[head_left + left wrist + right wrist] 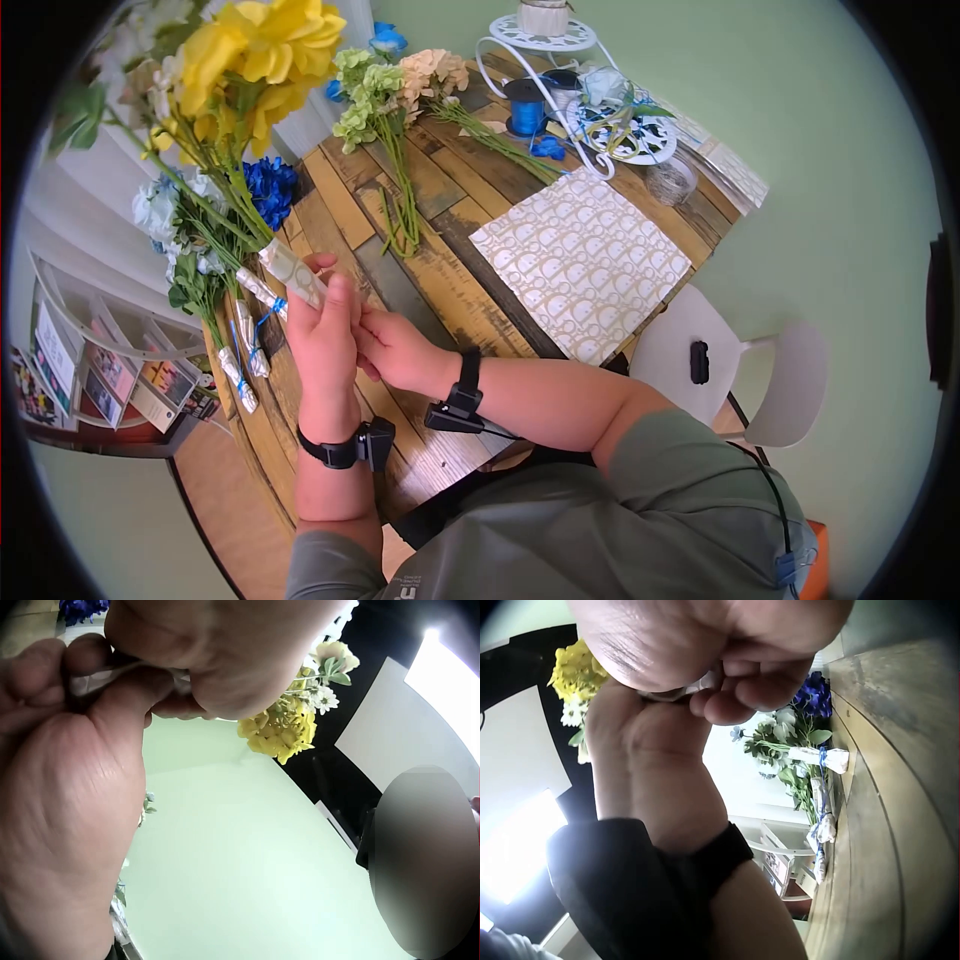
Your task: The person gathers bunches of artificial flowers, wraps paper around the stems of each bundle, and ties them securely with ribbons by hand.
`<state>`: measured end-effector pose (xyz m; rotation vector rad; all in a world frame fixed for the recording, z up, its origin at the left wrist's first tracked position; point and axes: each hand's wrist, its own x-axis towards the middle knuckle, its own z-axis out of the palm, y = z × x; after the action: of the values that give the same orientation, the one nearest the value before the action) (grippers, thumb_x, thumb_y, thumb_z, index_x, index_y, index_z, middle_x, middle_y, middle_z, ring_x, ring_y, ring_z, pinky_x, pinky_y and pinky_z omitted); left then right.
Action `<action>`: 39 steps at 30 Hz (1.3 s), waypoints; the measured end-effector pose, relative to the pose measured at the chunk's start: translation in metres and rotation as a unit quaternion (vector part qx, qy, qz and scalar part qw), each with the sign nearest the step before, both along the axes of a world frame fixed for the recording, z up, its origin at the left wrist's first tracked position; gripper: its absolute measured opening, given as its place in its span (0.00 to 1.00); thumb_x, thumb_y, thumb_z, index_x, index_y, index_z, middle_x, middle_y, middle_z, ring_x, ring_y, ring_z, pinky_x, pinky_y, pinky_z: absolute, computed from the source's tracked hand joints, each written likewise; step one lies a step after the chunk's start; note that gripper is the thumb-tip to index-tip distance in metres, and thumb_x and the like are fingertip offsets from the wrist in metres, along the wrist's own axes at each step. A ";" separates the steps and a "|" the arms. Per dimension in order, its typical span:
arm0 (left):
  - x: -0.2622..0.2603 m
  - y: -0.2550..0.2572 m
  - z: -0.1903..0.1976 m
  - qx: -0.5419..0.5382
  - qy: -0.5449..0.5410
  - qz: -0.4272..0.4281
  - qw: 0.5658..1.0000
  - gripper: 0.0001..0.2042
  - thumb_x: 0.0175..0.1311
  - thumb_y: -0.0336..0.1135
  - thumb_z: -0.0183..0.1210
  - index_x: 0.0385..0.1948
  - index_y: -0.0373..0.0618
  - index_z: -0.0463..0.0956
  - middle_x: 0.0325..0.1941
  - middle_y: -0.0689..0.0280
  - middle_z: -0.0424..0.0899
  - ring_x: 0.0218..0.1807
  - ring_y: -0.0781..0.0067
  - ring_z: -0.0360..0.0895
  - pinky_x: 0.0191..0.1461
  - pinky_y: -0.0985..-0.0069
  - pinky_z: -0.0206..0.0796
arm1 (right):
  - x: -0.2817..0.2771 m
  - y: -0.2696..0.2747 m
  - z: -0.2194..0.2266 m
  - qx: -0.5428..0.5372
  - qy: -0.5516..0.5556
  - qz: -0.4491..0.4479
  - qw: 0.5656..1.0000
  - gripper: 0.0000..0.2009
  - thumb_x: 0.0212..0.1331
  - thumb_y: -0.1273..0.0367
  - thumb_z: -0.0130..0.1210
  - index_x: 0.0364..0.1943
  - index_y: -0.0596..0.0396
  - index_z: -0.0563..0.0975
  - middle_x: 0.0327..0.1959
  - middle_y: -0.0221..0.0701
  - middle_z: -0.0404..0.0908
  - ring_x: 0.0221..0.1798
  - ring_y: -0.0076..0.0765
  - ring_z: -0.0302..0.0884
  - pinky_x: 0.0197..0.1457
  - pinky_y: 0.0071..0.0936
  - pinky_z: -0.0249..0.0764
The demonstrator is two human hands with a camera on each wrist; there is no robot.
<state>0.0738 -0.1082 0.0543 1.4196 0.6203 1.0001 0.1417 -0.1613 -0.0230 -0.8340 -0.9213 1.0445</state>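
In the head view, a bouquet of yellow and white artificial flowers (255, 60) rises at the upper left, its stems wrapped in patterned paper (292, 272). My left hand (325, 340) grips the wrapped stems, thumb lying along the paper. Close against it, my right hand (400, 350) has its fingers curled at the lower end of the wrap, mostly hidden behind the left hand. In the right wrist view, a bit of pale wrap shows between the right fingers (727, 705) and the palm. The yellow blooms (281, 735) also appear in the left wrist view.
Finished-looking bunches with blue-tied silvery stems (235, 375) lie at the table's left edge. Green hydrangeas (372, 100), peach ones (433, 75) and a blue ribbon spool (525, 105) are farther back. A patterned paper sheet (585, 265) lies right, near a white chair (690, 350).
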 end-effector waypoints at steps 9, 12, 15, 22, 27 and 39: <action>-0.022 0.022 -0.011 -0.107 -0.069 -0.061 0.990 0.09 0.77 0.40 0.52 0.40 0.44 0.69 0.19 0.77 0.58 0.20 0.84 0.53 0.25 0.80 0.52 | 0.001 0.005 -0.019 0.012 -0.025 0.027 0.999 0.20 0.76 0.59 0.47 0.29 0.59 0.77 0.22 0.28 0.77 0.21 0.24 0.73 0.28 0.24 0.70; -0.035 0.022 -0.023 -0.147 -0.095 -0.101 0.979 0.09 0.76 0.40 0.54 0.37 0.47 0.68 0.18 0.77 0.57 0.19 0.82 0.54 0.28 0.78 0.57 | 0.006 0.003 -0.020 -0.006 -0.017 0.037 0.999 0.23 0.77 0.56 0.44 0.30 0.59 0.79 0.24 0.28 0.78 0.26 0.23 0.74 0.29 0.23 0.71; -0.038 0.036 -0.067 -0.135 -0.174 -0.096 0.971 0.07 0.74 0.36 0.54 0.36 0.47 0.68 0.19 0.76 0.59 0.20 0.80 0.58 0.35 0.74 0.66 | 0.012 0.014 -0.026 -0.084 0.009 -0.029 0.996 0.27 0.77 0.53 0.43 0.29 0.61 0.79 0.23 0.29 0.78 0.23 0.25 0.73 0.27 0.23 0.70; -0.025 0.040 -0.115 -0.182 -0.054 -0.073 0.979 0.05 0.73 0.34 0.54 0.39 0.44 0.69 0.19 0.72 0.65 0.19 0.77 0.64 0.27 0.77 0.62 | 0.036 0.030 -0.040 -0.137 0.024 -0.104 0.985 0.19 0.76 0.56 0.46 0.32 0.55 0.76 0.23 0.24 0.73 0.23 0.21 0.69 0.29 0.20 0.68; -0.023 0.045 -0.116 -0.200 -0.051 -0.092 0.974 0.04 0.72 0.32 0.54 0.39 0.44 0.71 0.19 0.73 0.66 0.18 0.81 0.63 0.24 0.81 0.60 | 0.036 0.034 -0.048 -0.149 -0.007 -0.101 0.984 0.18 0.75 0.56 0.47 0.33 0.55 0.76 0.23 0.23 0.73 0.22 0.21 0.69 0.28 0.20 0.68; -0.020 0.047 -0.112 -0.204 -0.026 -0.077 0.976 0.04 0.72 0.33 0.54 0.40 0.44 0.71 0.21 0.73 0.66 0.20 0.82 0.62 0.23 0.82 0.58 | 0.052 -0.060 0.066 -0.082 -0.123 0.018 0.989 0.24 0.72 0.62 0.54 0.68 0.53 0.67 0.40 0.29 0.77 0.34 0.22 0.77 0.37 0.19 0.73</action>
<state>0.0541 -0.0614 -0.0579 1.0564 0.6245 0.7335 0.1934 -0.2211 0.0428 -1.1062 -1.0708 1.0754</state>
